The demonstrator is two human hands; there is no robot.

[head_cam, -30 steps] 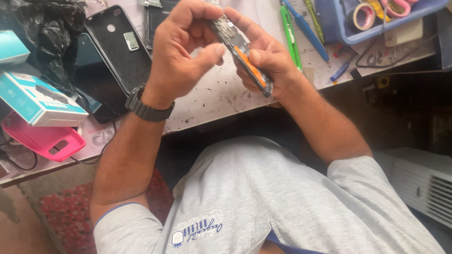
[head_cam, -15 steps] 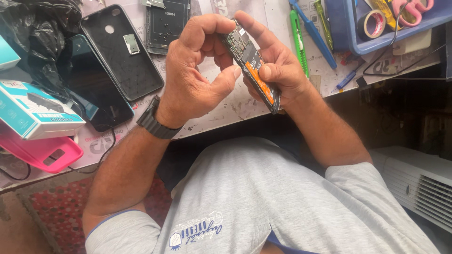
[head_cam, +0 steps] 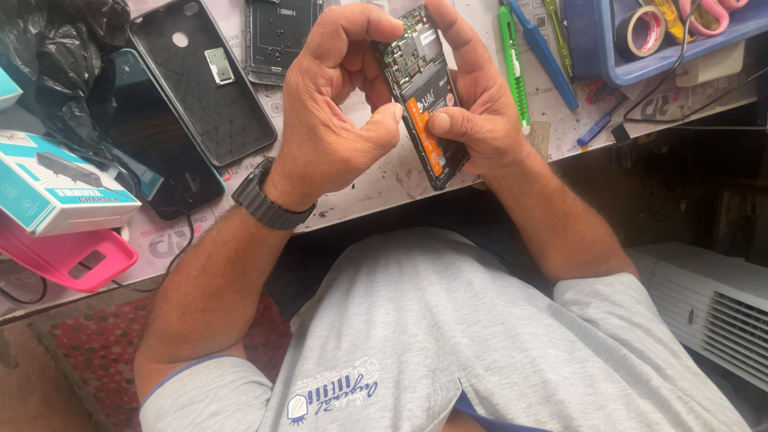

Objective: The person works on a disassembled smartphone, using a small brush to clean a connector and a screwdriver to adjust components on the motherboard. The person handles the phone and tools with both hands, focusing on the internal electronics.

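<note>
Opened phone point(head_cam: 422, 88) in grip of left hand point(head_cam: 336, 120), right hand point(head_cam: 472, 112); blue tray point(head_cam: 592, 48) holds tape roll point(head_cam: 644, 30).

Both hands are holding an opened phone point(head_cam: 422, 96) above the surface's point(head_cam: 384, 180) near edge: the left hand point(head_cam: 336, 112) is pinching its upper part, the right hand point(head_cam: 472, 112) is gripping its side, thumb pressing the orange battery point(head_cam: 424, 136). A black back cover point(head_cam: 204, 80) is lying towards the far left.
</note>
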